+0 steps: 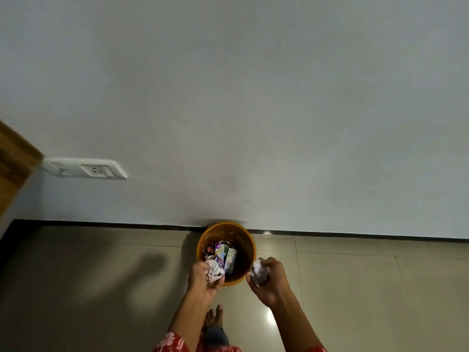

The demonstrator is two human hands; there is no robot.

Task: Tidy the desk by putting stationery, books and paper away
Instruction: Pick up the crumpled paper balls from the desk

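Head view: the left hand [203, 280] grips a crumpled paper ball [215, 271] in its fingers over the near rim of an orange bin [250, 243]. Just right of the rim, the right hand [270, 280] clenches another paper wad [258, 271].

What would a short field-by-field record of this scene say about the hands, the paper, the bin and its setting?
left hand: grips left crumpled paper over the bin's near rim
right hand: grips right crumpled paper beside the bin's right edge
bin: orange, on tiled floor against wall
bin contents: cartons and wrappers
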